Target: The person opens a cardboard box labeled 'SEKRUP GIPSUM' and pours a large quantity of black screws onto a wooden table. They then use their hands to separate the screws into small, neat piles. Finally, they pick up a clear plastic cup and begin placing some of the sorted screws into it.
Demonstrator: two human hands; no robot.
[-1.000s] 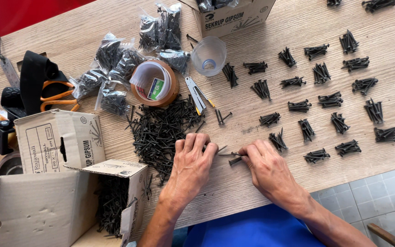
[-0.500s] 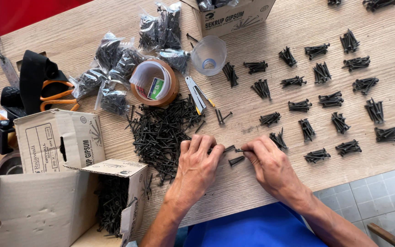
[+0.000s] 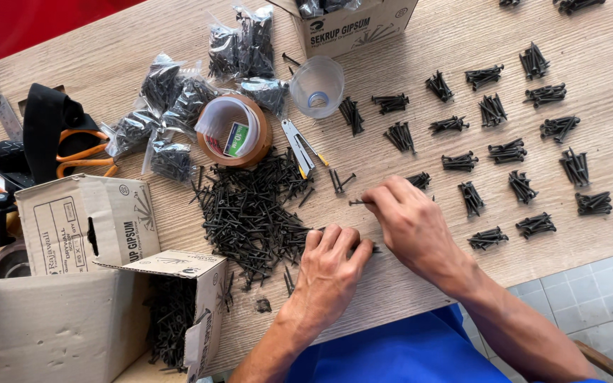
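The big loose pile of black screws (image 3: 250, 213) lies on the wooden table (image 3: 406, 284) just left of your hands, its near right edge touching your left hand (image 3: 331, 266), which rests flat with fingers together over a few screws. Your right hand (image 3: 409, 223) pinches a single screw (image 3: 358, 203) between thumb and forefinger, just right of the pile. Half a second ago both hands sat close together; now the right has lifted away towards the small bundles (image 3: 512, 152).

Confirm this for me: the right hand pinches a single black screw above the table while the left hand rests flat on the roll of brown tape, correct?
Not quite. In the head view the left hand rests at the edge of the loose screw pile, not on the tape roll. The right hand does pinch a single screw.
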